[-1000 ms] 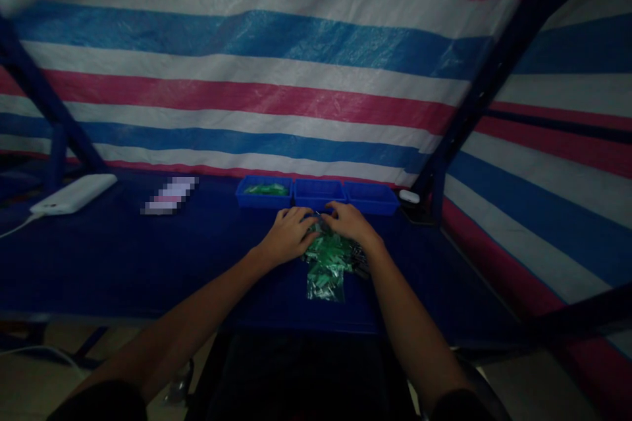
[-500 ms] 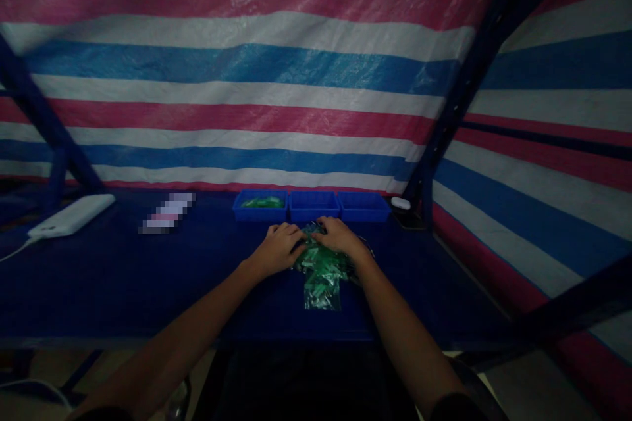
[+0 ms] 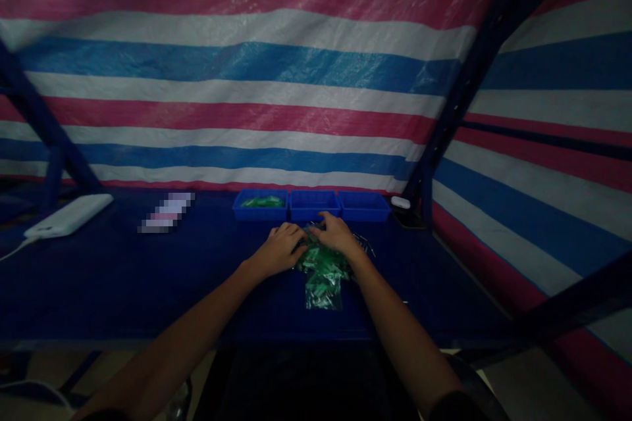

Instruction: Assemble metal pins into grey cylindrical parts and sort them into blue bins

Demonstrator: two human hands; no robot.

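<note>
A heap of small green packets (image 3: 323, 271) in clear wrap lies on the dark blue table (image 3: 123, 276). My left hand (image 3: 280, 248) rests at the heap's left edge with its fingers curled inward. My right hand (image 3: 337, 234) lies on the far top of the heap, fingers bent down onto the packets. Both hands almost meet at the heap's far end. The light is dim and the fingertips are hard to make out. Behind the hands stand three blue bins in a row: the left bin (image 3: 260, 204) holds green pieces, the middle bin (image 3: 314, 206) and the right bin (image 3: 364, 206) look dark inside.
A white power bank (image 3: 69, 215) with a cable lies at the far left. A blurred flat item (image 3: 166, 211) is beside it. A small white object (image 3: 400, 202) sits by the right post. A striped tarp (image 3: 247, 79) closes the back and right side.
The camera tipped down a little at first. My right hand shifted slightly left and back on the heap; my left hand stays at its left edge.
</note>
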